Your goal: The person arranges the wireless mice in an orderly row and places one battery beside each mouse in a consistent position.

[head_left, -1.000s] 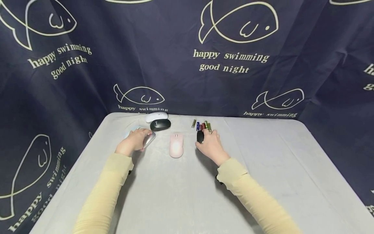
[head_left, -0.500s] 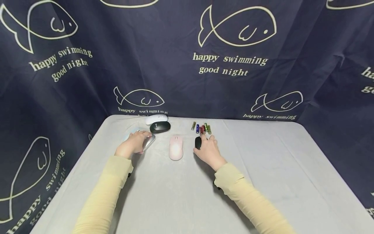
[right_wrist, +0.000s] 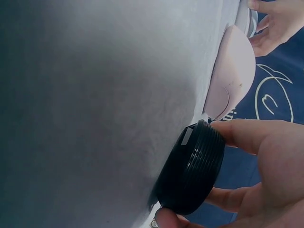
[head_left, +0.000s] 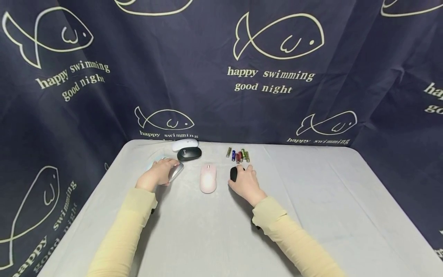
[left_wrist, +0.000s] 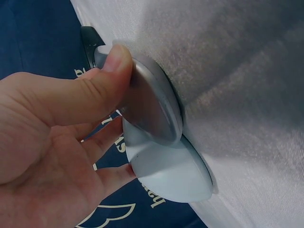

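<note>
My left hand [head_left: 157, 175] grips a silver computer mouse [left_wrist: 152, 102], thumb over one side, the other fingers partly hidden behind it. A pale blue mouse [left_wrist: 171, 168] lies against the silver one, and two of my left fingers touch its edge. My right hand [head_left: 246, 186] holds a black mouse with ribbed sides [right_wrist: 190, 171] low at the table, thumb on one side and fingers on the other. Between the hands lies a pink mouse [head_left: 208, 181]. Beyond the right hand several small batteries [head_left: 238, 155] in blue, red and green lie in a loose group.
A second black mouse [head_left: 189, 154] and a white mouse [head_left: 185, 144] lie close together near the back edge, beyond the left hand. The table [head_left: 207, 238] has a pale cloth, and a dark blue curtain with fish prints [head_left: 221, 96] hangs behind it.
My right hand has drawn the black mouse a little nearer to me, away from the batteries. My left hand stays about where it was on the silver mouse. The head view has tilted up slightly.
</note>
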A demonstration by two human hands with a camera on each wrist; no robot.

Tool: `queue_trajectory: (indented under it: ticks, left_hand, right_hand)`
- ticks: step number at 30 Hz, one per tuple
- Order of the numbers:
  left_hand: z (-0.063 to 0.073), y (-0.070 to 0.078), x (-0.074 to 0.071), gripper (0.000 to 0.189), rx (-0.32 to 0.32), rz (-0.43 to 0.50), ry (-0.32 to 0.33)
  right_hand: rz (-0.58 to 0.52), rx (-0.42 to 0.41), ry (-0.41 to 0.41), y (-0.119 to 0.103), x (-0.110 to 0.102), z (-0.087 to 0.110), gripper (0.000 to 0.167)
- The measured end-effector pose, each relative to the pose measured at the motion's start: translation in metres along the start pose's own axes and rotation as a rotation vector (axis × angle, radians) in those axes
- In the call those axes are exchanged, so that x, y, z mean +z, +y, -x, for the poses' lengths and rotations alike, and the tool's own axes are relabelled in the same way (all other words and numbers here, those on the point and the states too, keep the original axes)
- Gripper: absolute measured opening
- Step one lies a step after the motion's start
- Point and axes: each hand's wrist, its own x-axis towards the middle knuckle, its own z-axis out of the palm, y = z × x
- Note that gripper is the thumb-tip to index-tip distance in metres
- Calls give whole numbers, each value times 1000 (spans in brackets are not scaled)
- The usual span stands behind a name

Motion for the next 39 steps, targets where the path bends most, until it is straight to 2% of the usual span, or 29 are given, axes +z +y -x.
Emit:
queue_trajectory:
  ticks: [24, 39]
  left_hand:
    - [1, 0, -1, 82, 5, -6, 6]
    - [0, -1, 0, 80, 14, -21, 12]
  right_hand:
    - [-15, 27, -55, 0, -2, -1, 70]
    - [46, -11, -101, -1, -9, -5, 80]
